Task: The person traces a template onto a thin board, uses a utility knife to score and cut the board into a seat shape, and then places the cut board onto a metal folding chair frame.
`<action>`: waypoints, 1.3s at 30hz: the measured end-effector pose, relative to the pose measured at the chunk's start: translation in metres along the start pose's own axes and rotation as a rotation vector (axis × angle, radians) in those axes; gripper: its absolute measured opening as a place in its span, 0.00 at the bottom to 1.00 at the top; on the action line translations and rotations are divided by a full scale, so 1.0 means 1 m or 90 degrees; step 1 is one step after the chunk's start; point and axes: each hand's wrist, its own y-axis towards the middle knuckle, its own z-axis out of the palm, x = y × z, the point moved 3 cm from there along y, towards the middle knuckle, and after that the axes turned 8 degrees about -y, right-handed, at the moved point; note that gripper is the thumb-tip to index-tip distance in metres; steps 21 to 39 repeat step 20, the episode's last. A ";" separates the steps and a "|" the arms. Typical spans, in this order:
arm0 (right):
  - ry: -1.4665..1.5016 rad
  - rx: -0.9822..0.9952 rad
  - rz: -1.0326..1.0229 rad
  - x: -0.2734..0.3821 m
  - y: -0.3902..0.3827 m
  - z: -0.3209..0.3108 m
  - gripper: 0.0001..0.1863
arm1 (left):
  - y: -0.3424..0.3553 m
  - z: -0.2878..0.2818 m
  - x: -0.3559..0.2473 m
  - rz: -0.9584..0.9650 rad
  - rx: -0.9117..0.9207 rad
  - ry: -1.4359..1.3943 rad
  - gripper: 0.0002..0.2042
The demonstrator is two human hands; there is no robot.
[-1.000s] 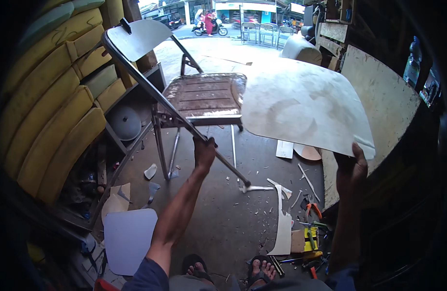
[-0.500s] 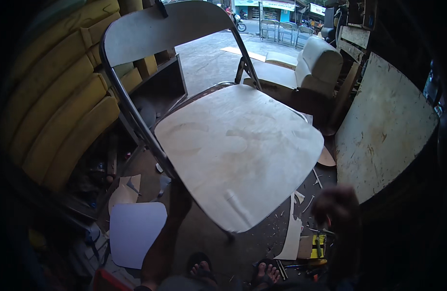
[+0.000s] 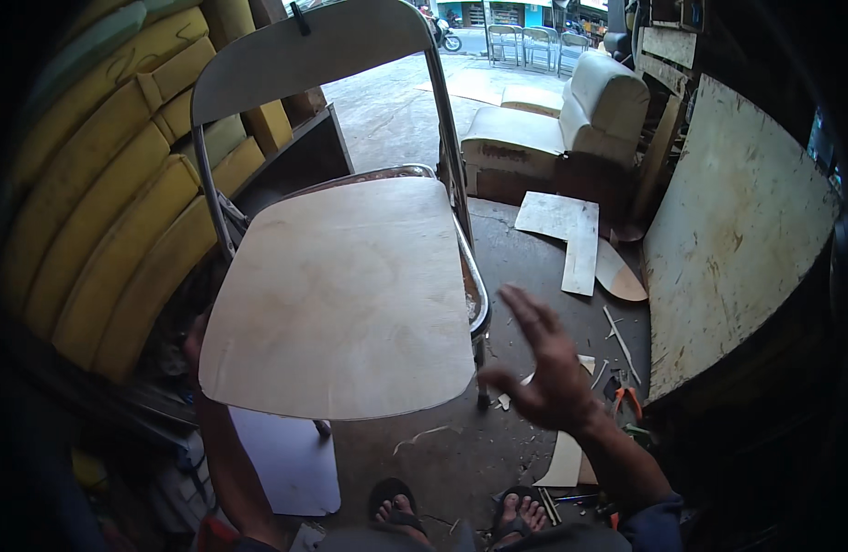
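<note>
A pale plywood seat panel [image 3: 341,294] with rounded corners lies over the seat frame of a metal folding chair [image 3: 453,138]. Its right side leaves part of the shiny tube rim bare. My left hand [image 3: 194,340] is at the panel's left edge and holds it there, the fingers mostly hidden by the board. To the right of the panel, my right hand [image 3: 548,373] is raised with nothing in it, fingers stretched and thumb apart. A dark clip [image 3: 300,18] sits on top of the chair's backrest [image 3: 318,60].
A white panel [image 3: 286,460] lies on the floor beneath the chair. Orange-handled pliers [image 3: 626,400] and offcuts [image 3: 571,235] lie to the right. Yellow cushions [image 3: 102,230] are stacked at left; a large stained board [image 3: 732,239] leans at right. A pale armchair [image 3: 599,106] stands beyond.
The seat panel has shifted left and turned, so its sides line up more closely with the chair. My right hand has risen toward the panel's right side and opened its fingers.
</note>
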 end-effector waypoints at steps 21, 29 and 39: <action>0.153 0.075 -0.033 -0.033 0.035 0.030 0.45 | -0.041 0.073 -0.002 0.134 -0.088 0.679 0.24; 0.153 0.075 -0.033 -0.033 0.035 0.030 0.45 | -0.041 0.073 -0.002 0.134 -0.088 0.679 0.24; 0.153 0.075 -0.033 -0.033 0.035 0.030 0.45 | -0.041 0.073 -0.002 0.134 -0.088 0.679 0.24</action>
